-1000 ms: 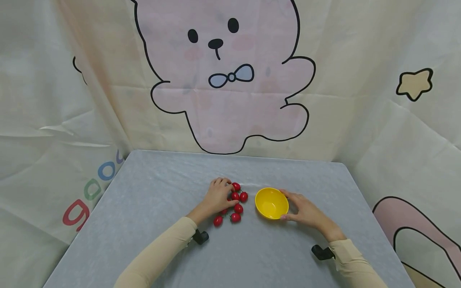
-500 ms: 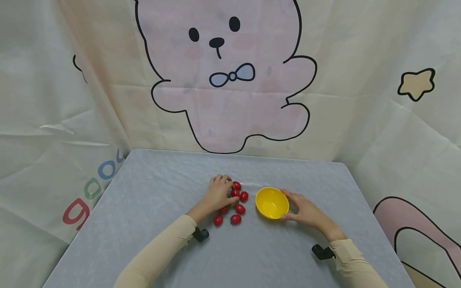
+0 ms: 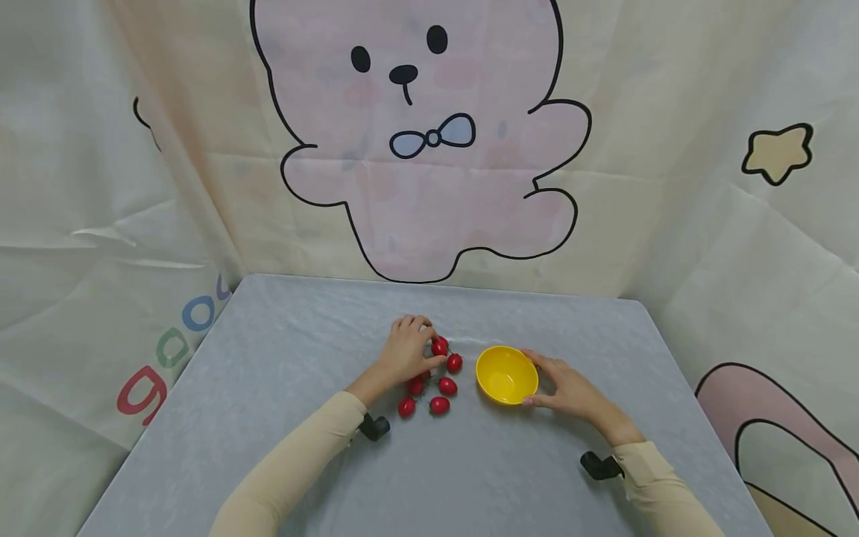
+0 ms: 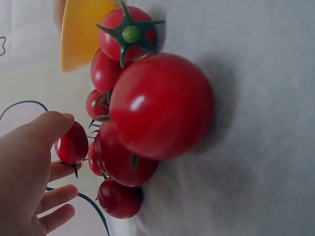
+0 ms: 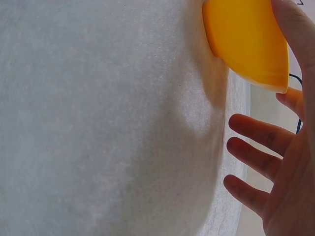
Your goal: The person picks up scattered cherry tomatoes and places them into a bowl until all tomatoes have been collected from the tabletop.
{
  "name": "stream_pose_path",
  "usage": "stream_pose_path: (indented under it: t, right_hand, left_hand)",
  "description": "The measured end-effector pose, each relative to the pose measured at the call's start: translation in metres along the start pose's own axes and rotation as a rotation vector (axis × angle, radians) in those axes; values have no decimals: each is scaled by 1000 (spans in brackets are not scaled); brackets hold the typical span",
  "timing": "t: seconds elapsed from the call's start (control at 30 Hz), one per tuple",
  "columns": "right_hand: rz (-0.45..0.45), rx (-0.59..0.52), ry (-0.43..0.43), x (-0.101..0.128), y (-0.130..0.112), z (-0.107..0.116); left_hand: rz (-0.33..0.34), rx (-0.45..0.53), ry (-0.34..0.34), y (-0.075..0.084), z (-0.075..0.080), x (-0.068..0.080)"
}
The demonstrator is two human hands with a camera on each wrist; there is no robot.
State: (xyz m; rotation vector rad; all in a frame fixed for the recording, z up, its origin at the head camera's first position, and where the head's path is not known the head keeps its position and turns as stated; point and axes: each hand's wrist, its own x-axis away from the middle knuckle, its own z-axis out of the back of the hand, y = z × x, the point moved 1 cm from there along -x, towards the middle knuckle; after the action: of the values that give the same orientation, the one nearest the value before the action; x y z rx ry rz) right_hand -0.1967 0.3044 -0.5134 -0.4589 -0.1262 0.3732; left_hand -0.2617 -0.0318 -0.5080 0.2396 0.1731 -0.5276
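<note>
My left hand [image 3: 406, 350] pinches a red cherry tomato [image 4: 72, 143] between thumb and fingers, raised off the table in the left wrist view. Several more cherry tomatoes, such as one near the middle [image 3: 447, 386] and a large-looking close one [image 4: 162, 105], lie loosely grouped under and beside that hand, some with green stems. To their right stands a yellow bowl [image 3: 506, 375], upright, with no tomato visible inside. My right hand [image 3: 567, 384] holds the bowl's right side by the rim with thumb and index finger; its other fingers [image 5: 253, 160] are spread away from the bowl.
Everything lies on a table with a light grey cloth [image 3: 496, 477]. A cream curtain with a pink bear [image 3: 416, 216] hangs behind it, with more fabric at both sides. Each wrist carries a black camera mount, the left one [image 3: 374, 426] close to the tomatoes.
My left hand has taken hold of a cherry tomato and risen slightly. A tomato near its thumb has shifted a little to the right. The right hand and bowl stay put.
</note>
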Motion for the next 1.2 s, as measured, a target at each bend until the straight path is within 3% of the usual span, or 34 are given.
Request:
stream_pose_path:
  t: [0.73, 1.2]
  right_hand:
    - [13, 20, 2, -1, 0, 1]
    - [-6, 6, -2, 0, 0, 1]
  left_hand:
    - [30, 51, -27, 6, 14, -8]
    - [9, 61, -8, 15, 20, -17]
